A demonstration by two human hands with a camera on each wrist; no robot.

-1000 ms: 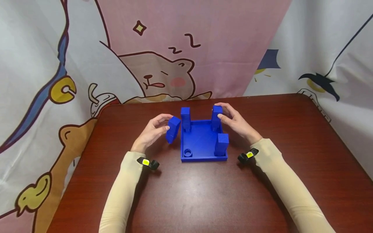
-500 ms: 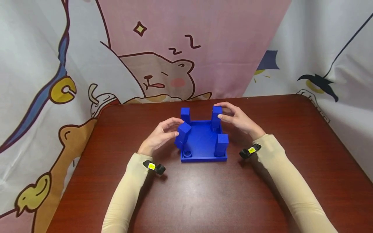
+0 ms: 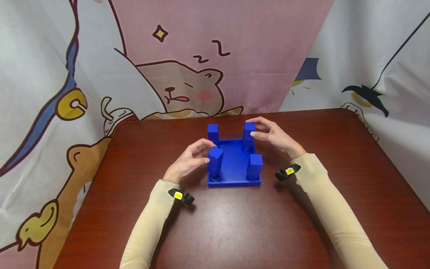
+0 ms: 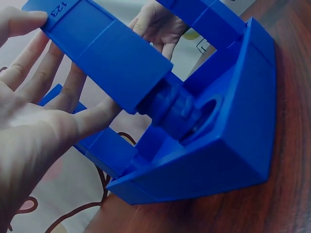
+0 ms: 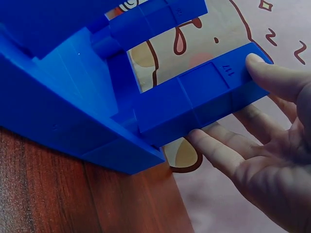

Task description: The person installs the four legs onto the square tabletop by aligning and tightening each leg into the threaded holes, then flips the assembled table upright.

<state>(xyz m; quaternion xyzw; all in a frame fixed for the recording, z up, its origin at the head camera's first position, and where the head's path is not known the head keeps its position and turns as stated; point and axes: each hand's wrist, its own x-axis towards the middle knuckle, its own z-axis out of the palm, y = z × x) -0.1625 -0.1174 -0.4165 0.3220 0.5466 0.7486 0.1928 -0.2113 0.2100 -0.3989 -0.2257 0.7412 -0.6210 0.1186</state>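
Observation:
Between thumb and fingers, my left hand (image 3: 190, 160) holds a blue square-sided leg (image 3: 215, 160), tilted, above the front left corner of a blue square base (image 3: 233, 160). In the left wrist view the leg's threaded end (image 4: 170, 109) meets the round socket (image 4: 212, 110); how far in it sits, I cannot tell. My right hand (image 3: 278, 139) grips the back right leg (image 3: 248, 135), which stands upright on the base and bears the number 117 in the right wrist view. Its lower joint is partly hidden by the base's wall.
Two more blue legs stand on the base, one at the front right (image 3: 254, 166) and one at the back left (image 3: 212, 133). All rests on a dark reddish-brown table (image 3: 221, 228). A cartoon-print cloth (image 3: 262, 56) hangs behind the table's far edge.
My left hand has carried its leg rightward from beside the base to the front left socket, and the leg stands more upright. My right hand stays on the back right leg.

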